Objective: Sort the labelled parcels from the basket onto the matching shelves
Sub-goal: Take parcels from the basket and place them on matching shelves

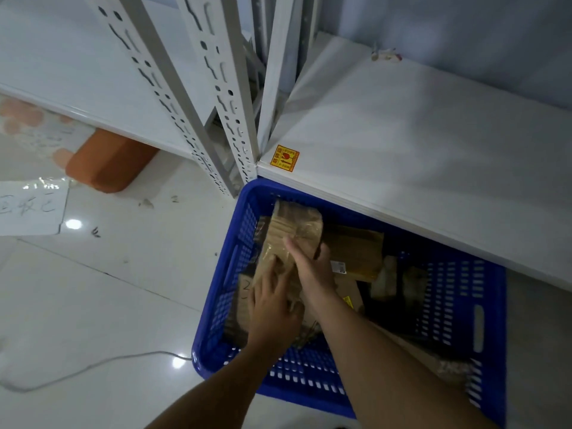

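A blue plastic basket (458, 292) stands on the floor against the low white shelf (402, 144). Several brown parcels lie in it. Both my hands are inside on its left side. My right hand (312, 267) grips a brown taped parcel (297, 230) that is tilted up above the others, thumb on top and fingers round its right edge. My left hand (272, 305) holds the lower end of the same parcel, fingers spread against it. Under my left hand lies a flat parcel (246, 289) marked with a handwritten 2.
A yellow and red fragile sticker (284, 158) sits on the right shelf's near corner. Perforated white uprights (216, 97) rise between it and a second white shelf (77, 72) at the left. An orange block (108, 162), a paper sign (29, 207) and a white cable (93, 366) lie on the tiled floor.
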The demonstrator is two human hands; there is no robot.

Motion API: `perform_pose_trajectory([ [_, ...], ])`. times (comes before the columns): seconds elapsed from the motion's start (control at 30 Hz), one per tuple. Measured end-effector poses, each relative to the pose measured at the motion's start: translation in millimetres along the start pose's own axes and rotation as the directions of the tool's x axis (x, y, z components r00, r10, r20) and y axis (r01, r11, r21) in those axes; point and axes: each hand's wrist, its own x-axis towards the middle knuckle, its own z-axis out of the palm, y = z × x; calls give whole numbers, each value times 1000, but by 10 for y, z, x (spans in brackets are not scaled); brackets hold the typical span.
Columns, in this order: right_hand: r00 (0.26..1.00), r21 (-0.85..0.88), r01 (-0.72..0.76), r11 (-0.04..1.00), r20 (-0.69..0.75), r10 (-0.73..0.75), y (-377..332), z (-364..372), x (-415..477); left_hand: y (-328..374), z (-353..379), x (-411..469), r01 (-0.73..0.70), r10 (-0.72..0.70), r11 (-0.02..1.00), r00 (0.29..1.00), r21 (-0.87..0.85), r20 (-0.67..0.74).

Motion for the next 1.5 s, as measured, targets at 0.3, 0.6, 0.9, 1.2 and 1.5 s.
perform_pose_trajectory([
  [0.3,973,-48,3,999,-230,-14,157,3,230,-32,-95,43,-405,333,903,869,142,365],
  [0.6,990,216,-12,976,-136,42,321,-500,33,50,-469,60,338,-405,804,913,-489,-35],
  [0.9,989,416,-52,908,148,-11,97,-1181,-750,790,-613,-270,652,-249,238,757,-720,604],
  [1.2,997,392,24,920,53,-49,-618,-2594,-2180,2311,-1300,-784,478,-95,543,852,-690,515],
  [1.5,962,217,264,940,-126,-241,-1705,-3940,-3771,4144,-2328,-1279,187,210,848,741,-497,638],
])
